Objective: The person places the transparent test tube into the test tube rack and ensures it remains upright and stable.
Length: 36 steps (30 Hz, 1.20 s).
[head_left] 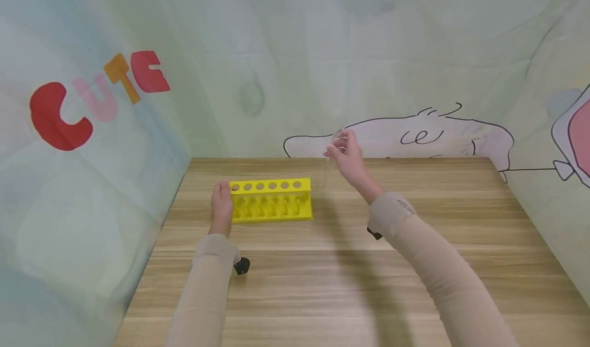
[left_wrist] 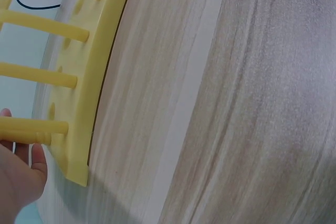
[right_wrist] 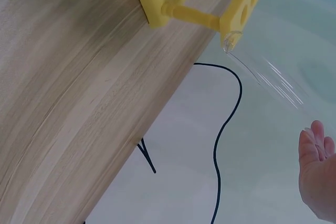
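Note:
A yellow test tube rack with a row of round holes along its top bar stands on the wooden table. My left hand grips the rack's left end; in the left wrist view the thumb and fingers of that hand are around its end post. To the right of the rack and above the table, my right hand pinches a clear glass test tube near its upper end. The tube's rounded bottom points down, and the right wrist view shows it close to the rack's edge. No tubes show in the rack.
The wood-grain table extends in front of the rack and to its right. A pale printed curtain hangs behind the table's back edge and along both sides. Black wrist devices sit under the sleeves.

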Tool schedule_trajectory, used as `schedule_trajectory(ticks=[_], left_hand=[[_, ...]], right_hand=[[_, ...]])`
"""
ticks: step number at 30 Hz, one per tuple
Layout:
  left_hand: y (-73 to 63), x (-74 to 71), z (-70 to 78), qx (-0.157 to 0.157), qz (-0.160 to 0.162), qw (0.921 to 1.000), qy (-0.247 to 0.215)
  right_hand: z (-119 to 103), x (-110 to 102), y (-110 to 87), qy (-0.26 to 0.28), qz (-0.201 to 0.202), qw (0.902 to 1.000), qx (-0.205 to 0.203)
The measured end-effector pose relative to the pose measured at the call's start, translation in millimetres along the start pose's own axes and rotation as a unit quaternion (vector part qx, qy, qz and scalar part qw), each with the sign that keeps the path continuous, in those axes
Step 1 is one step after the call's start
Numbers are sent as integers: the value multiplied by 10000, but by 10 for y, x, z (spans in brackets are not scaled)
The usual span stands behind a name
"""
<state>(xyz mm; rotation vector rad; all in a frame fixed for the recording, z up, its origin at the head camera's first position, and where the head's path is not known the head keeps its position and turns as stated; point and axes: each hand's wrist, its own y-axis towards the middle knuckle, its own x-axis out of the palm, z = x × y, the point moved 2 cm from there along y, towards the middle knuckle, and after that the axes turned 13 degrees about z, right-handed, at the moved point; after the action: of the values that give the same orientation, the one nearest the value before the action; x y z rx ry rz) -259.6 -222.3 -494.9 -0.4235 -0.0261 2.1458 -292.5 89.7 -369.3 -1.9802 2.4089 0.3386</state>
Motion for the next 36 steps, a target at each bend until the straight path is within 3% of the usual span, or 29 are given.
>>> schedule_trajectory(ticks=[28,36], left_hand=[[39,20,-55,114,30,9999,111],[35,15,-47,41,66,9999,89]], right_hand=[[-77,204,-27,-215,-136,9996,-151],[-107,271,-2,-60,-96,9999,-79]])
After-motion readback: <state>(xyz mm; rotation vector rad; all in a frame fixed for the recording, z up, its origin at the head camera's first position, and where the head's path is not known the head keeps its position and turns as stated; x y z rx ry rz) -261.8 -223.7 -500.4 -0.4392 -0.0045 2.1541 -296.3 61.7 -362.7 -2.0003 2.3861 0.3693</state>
